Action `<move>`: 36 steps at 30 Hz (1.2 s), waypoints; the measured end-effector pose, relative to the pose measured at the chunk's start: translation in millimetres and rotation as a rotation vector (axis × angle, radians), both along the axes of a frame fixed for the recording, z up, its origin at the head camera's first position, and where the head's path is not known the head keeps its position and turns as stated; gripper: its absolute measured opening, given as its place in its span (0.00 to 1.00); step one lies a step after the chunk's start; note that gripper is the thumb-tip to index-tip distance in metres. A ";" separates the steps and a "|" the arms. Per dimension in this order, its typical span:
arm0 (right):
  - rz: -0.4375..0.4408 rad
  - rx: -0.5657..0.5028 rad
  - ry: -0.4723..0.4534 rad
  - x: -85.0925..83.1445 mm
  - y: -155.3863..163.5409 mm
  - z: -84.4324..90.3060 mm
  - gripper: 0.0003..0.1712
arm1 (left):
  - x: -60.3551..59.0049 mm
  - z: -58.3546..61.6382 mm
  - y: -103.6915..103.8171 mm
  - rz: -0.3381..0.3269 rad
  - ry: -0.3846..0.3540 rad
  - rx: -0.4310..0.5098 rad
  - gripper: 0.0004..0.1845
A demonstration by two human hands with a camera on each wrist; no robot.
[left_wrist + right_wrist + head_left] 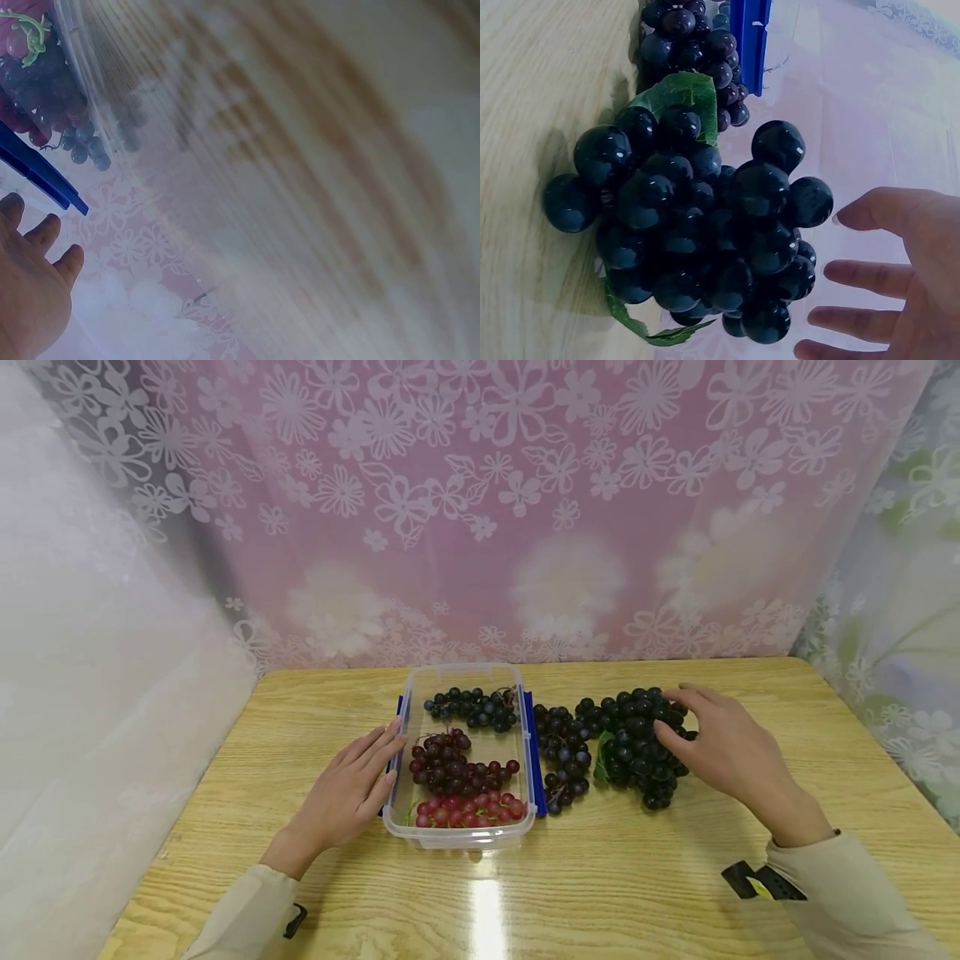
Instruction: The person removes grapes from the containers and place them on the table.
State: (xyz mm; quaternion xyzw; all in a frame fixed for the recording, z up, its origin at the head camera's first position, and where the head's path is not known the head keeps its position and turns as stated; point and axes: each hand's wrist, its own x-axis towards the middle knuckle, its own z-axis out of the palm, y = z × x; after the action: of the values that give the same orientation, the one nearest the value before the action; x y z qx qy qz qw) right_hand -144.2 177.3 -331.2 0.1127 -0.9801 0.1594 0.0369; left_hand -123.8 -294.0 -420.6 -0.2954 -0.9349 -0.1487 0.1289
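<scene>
My left hand [347, 789] lies with straight fingers along the left rim of a clear plastic box [463, 833] with blue side latches [537, 760]. Inside the box are dark blue-black grapes [468, 703] at the back, dark red grapes [442, 764] in the middle and bright red grapes [471, 810] at the front. To the right, my right hand [731, 747] hovers at a big bunch of black grapes [697, 232] with green leaves [686, 97]. In the right wrist view its spread fingers [870, 277] point at the bunch and hold nothing.
Another bunch of dark purple grapes [562, 752] lies between the box and the black bunch. All of it is on a wooden table [615, 877]. A pink flowered curtain [480, 527] hangs behind the table's far edge, with pale sheets at both sides.
</scene>
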 end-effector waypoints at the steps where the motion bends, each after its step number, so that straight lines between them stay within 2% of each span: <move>1: 0.012 0.005 0.000 -0.6 -1.2 0.7 0.35 | 0.0 -0.2 -0.2 0.000 0.001 0.000 0.27; 7: 0.097 0.051 0.011 -4.7 -10.1 4.1 0.40 | 0.9 -0.5 -0.5 0.007 -0.008 -0.004 0.27; 18: 0.183 0.162 0.016 -11.8 -28.3 7.5 0.46 | 1.6 -0.6 -0.6 0.010 -0.017 -0.002 0.27; 31: 0.199 0.175 -0.014 -21.8 -40.8 2.7 0.47 | 1.4 -0.1 -0.4 0.009 -0.021 0.000 0.27; 36: 0.204 0.180 0.004 -26.0 -45.4 -0.3 0.46 | 0.2 0.2 0.6 0.004 -0.011 0.001 0.26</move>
State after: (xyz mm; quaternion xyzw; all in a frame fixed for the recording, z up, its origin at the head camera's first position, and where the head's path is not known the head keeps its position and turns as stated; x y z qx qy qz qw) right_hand -170.2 131.9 -331.5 0.2151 -0.9738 0.0734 0.0123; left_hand -123.6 -293.5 -420.4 -0.2927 -0.9361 -0.1505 0.1243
